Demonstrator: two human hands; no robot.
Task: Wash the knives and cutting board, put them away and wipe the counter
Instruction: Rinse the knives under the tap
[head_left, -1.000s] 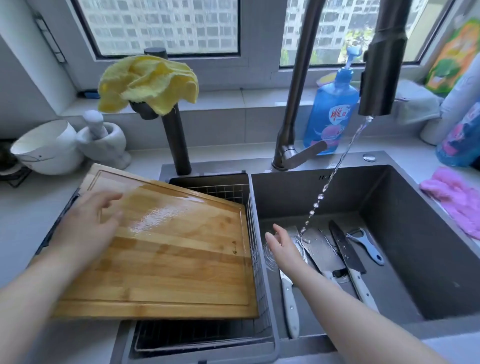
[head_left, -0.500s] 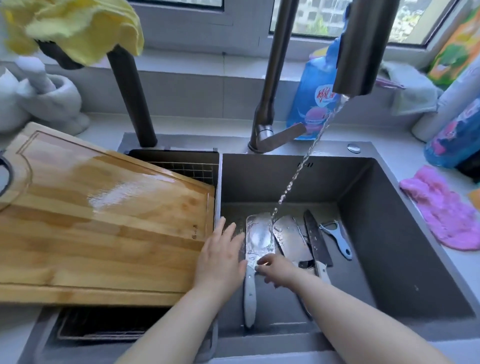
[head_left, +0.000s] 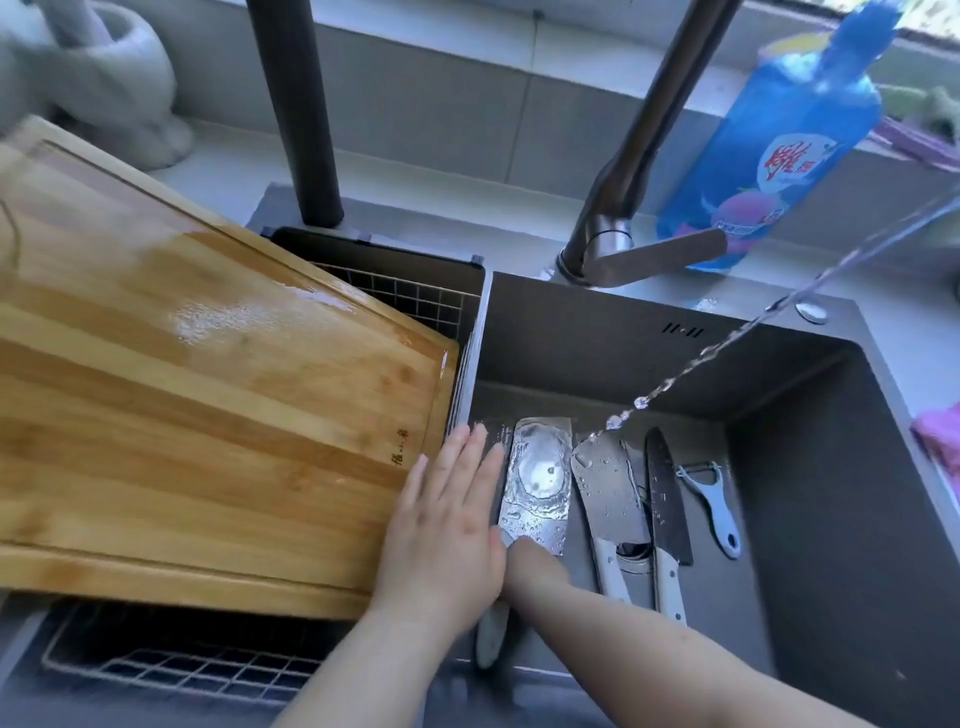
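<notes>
cutting board (head_left: 208, 415): bamboo, light and dark stripes, groove round the edge, small mark near the right edge. wet sheen across its upper middle. lies tilted across the left basin, right corner up to the divider, far end out over the counter.

knives: three, flat on the floor of the right basin of the sink (head_left: 831, 493), blades toward the back wall, pale handles toward the person.
- left cleaver (head_left: 537, 483): broad steel blade, a pool of water standing on it.
- middle cleaver (head_left: 608, 493): beaded with drops, just beside the first.
- dark knife (head_left: 665, 499): narrow black blade, alongside the middle cleaver.
- peeler (head_left: 711, 499): grey-blue, just right of the dark knife.

left basin: wire basket (head_left: 171, 670) sits in it, under the board. what is in it cannot be made out.

water stream (head_left: 727, 338) slants in from the upper right and lands by the tip of the middle cleaver. faucet (head_left: 639, 171) behind the sink, blue soap bottle (head_left: 779, 145) beside it, pink cloth (head_left: 940, 436) on the counter at right.

left hand (head_left: 447, 525): flat, fingers straight and together, lying over the divider between the board's right corner and the left cleaver. holds nothing.

right hand (head_left: 535, 564): at the heel of the left cleaver's blade, touching it. fingers hidden behind the left hand, so whether it grips cannot be told.
</notes>
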